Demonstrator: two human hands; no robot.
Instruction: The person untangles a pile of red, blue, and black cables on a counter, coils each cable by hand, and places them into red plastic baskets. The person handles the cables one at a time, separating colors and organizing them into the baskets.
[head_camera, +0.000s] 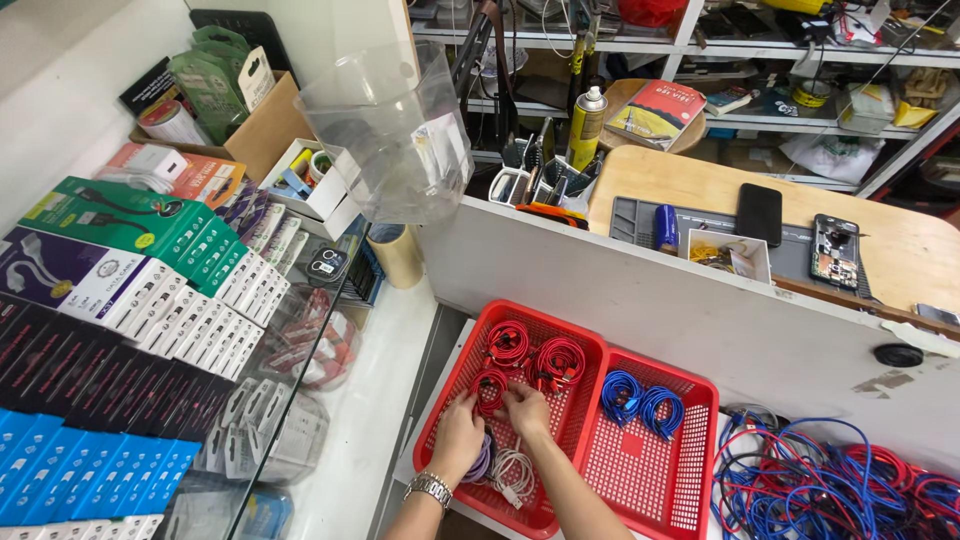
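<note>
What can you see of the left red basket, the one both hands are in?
The left red basket is rectangular perforated plastic with a solid rim, sitting flat on a white ledge, its right side against a matching red basket holding blue cable coils. Inside lie coiled red cables toward the back and white and purple coils at the front. The left hand and right hand reach in, fingers on a red coil.

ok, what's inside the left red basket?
The left red basket holds coiled red cables and, near the front, white and purple cables. Both hands, left and right, are on them and cover whatever lies beneath.
</note>
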